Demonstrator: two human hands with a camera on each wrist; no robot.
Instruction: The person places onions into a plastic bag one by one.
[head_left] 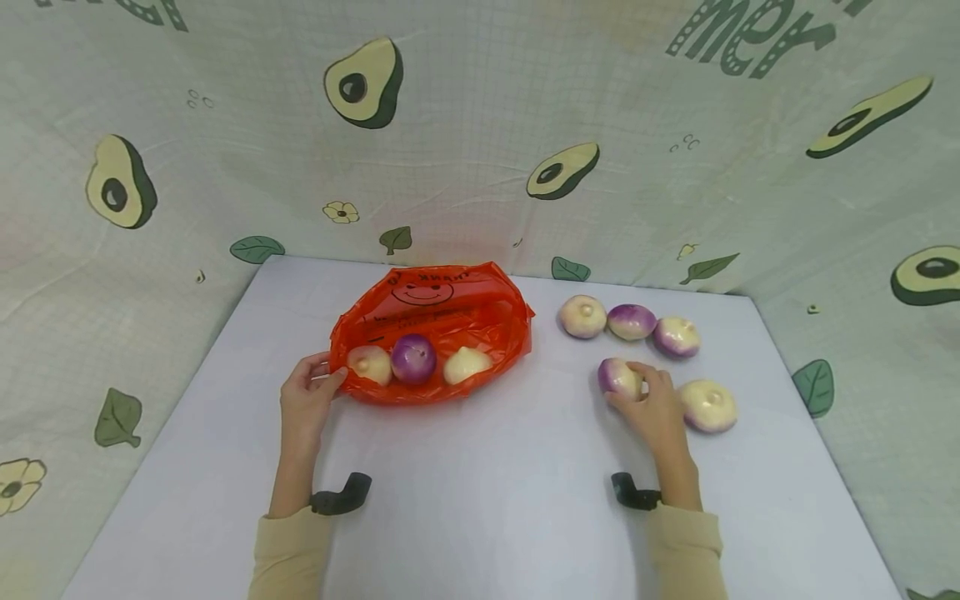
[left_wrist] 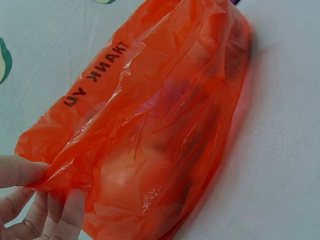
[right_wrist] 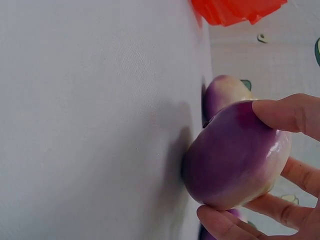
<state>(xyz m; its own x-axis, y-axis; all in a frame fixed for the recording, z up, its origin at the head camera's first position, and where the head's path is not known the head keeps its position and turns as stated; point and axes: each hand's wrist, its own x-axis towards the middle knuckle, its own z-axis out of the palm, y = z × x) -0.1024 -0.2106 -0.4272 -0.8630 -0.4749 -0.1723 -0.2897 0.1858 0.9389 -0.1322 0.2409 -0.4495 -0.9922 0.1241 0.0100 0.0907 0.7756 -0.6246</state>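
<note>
A red plastic bag lies with its mouth open on the table, printed with a smiling face. Inside it sit a pale turnip, a purple turnip and a whitish turnip. My left hand pinches the bag's left edge between thumb and fingers; the left wrist view shows the film gathered there. On the right, my right hand grips a purple-and-white turnip, thumb on one side and fingers round the other, close over the table.
Behind my right hand stand a pale turnip, a purple turnip and a purple-and-white turnip. A larger cream turnip lies right of that hand. The white table meets an avocado-print cloth at its back edge.
</note>
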